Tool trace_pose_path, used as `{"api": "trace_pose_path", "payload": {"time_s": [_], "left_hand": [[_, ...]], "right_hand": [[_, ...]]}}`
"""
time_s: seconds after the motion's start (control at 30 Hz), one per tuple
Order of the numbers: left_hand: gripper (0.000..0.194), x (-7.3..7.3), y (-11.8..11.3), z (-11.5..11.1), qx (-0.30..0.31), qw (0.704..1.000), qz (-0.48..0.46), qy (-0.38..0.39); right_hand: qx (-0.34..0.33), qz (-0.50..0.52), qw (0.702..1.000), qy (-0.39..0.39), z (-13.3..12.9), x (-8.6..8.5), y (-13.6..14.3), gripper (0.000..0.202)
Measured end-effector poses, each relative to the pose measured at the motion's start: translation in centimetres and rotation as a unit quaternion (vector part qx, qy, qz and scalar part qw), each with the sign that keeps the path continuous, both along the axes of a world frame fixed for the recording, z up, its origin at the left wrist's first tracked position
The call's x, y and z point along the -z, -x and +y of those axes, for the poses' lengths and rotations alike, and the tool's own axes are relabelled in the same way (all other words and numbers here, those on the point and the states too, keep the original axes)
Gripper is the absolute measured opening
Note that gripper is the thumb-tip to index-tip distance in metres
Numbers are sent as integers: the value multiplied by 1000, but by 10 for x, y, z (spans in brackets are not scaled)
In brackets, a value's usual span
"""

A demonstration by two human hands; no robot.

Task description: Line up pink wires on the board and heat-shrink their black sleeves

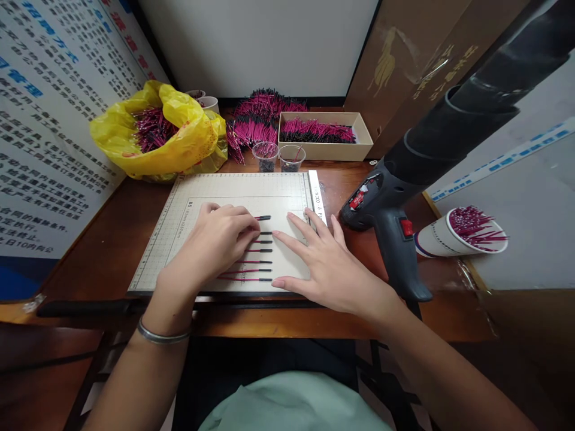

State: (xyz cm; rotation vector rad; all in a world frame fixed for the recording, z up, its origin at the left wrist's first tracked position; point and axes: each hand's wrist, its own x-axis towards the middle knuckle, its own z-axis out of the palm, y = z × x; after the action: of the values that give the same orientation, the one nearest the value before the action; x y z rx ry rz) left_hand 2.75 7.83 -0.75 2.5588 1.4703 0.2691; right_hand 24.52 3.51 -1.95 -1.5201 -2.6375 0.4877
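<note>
A paper-cutter board (291, 191) with a printed grid lies on the table. Across it runs a column of short red wires with black sleeves on their right ends; one wire (260, 262) lies near the lower part of the column. My left hand (222, 236) is closed in a pinch on a red wire whose black sleeve (266, 233) sticks out to the right of the fingertips. My right hand (321, 260) rests palm down with fingers spread, its index fingertip by the end of that sleeve. Another sleeved wire (264, 218) lies just above.
A heat gun (390, 197) stands at the right, beside a paper cup (435, 234) of red wires. Behind the board are two plastic cups (266, 157), a cardboard box (332, 151) of wires and a wire pile (265, 111). A yellow bag (197, 143) sits back left.
</note>
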Motion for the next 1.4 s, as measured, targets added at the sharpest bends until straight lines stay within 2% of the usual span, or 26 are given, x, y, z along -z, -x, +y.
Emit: {"api": "trace_pose_path", "payload": {"time_s": [0.47, 1.4], "left_hand": [[19, 0, 0, -2, 0, 1000, 8, 1], [17, 4, 3, -3, 15, 1000, 2, -23]], "right_hand": [[-8, 16, 1000, -8, -1, 2, -2, 79], [-22, 6, 1000, -4, 0, 3, -4, 85]]}}
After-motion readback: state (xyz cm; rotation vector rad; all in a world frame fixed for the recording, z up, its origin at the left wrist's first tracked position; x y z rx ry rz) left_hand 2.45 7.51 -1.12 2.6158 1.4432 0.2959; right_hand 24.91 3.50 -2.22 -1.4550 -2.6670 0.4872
